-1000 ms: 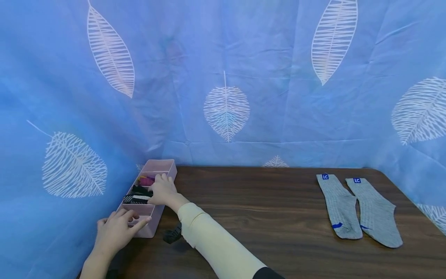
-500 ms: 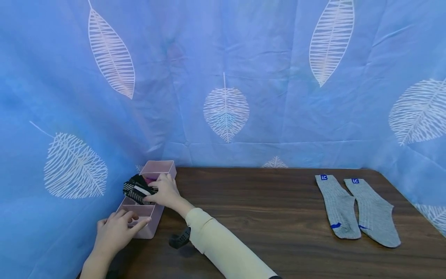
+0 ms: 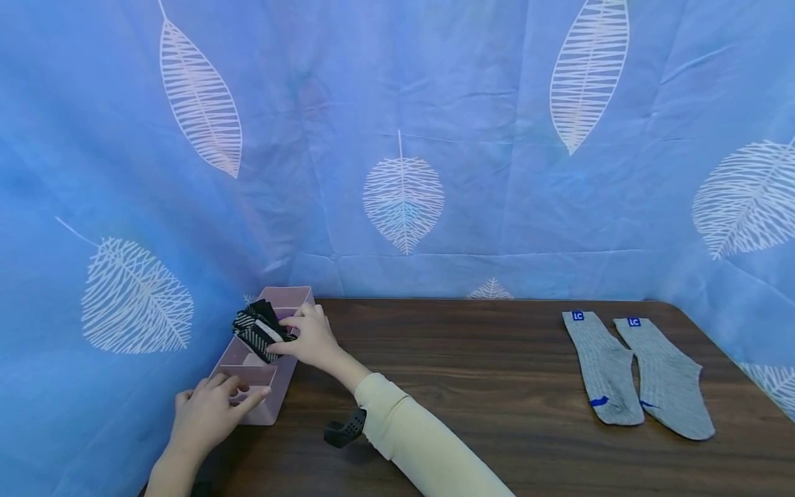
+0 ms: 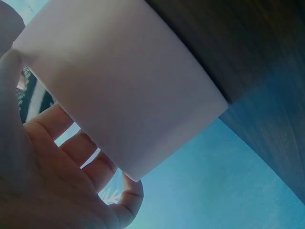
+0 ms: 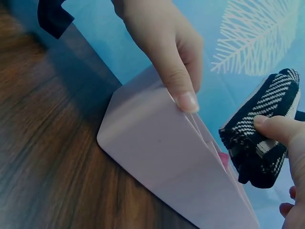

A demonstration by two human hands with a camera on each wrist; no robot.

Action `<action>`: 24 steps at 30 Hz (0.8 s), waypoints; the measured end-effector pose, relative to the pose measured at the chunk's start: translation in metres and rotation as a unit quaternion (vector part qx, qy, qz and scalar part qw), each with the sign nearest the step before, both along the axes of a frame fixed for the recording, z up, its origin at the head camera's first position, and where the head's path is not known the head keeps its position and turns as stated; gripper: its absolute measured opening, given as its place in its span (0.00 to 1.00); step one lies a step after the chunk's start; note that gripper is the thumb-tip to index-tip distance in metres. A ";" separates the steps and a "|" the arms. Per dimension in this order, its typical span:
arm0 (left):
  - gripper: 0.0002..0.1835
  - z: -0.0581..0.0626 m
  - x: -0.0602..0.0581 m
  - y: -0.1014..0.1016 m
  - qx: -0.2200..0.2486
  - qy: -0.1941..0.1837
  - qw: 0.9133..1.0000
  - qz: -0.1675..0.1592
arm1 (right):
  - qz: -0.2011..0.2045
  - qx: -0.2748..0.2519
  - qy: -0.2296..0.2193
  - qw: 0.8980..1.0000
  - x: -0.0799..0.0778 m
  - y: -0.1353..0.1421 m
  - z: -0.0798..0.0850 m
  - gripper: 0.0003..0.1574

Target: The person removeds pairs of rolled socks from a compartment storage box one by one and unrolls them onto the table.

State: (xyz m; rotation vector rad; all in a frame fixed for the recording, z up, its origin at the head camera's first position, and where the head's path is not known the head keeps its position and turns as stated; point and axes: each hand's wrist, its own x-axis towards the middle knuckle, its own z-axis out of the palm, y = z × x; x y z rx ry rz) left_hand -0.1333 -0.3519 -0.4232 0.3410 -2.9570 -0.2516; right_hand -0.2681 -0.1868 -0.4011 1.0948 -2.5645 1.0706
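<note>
A rolled black-and-white patterned sock [image 3: 257,331] is pinched between the thumb and fingers of my right hand [image 3: 315,338], raised over the pink divided box [image 3: 279,386]. In the right wrist view the rolled sock [image 5: 264,126] hangs clear of the box's rim. At the near end of the box, my left hand [image 3: 205,414] grips the rim. Its thumb lies over the near right edge and its fingers [image 4: 78,148] curl at the far side in the left wrist view. A bit of pink cloth [image 5: 224,159] shows inside; most of the contents are hidden.
Two grey socks with blue labels, a left one [image 3: 605,369] and a right one [image 3: 667,379], lie flat on the right of the dark wooden table [image 3: 466,373]. A blue leaf-print curtain [image 3: 484,207] stands behind and at the sides. A black strap [image 3: 344,431] hangs under my right forearm.
My right hand has lifted the rolled black-and-white sock out of its compartment and shifted it slightly right and up. My left hand has stayed on the box.
</note>
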 end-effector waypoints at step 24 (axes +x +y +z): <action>0.46 0.006 0.000 -0.001 0.011 -0.030 0.999 -0.011 | -0.104 -0.109 -0.073 0.986 -0.001 0.113 -0.034 0.33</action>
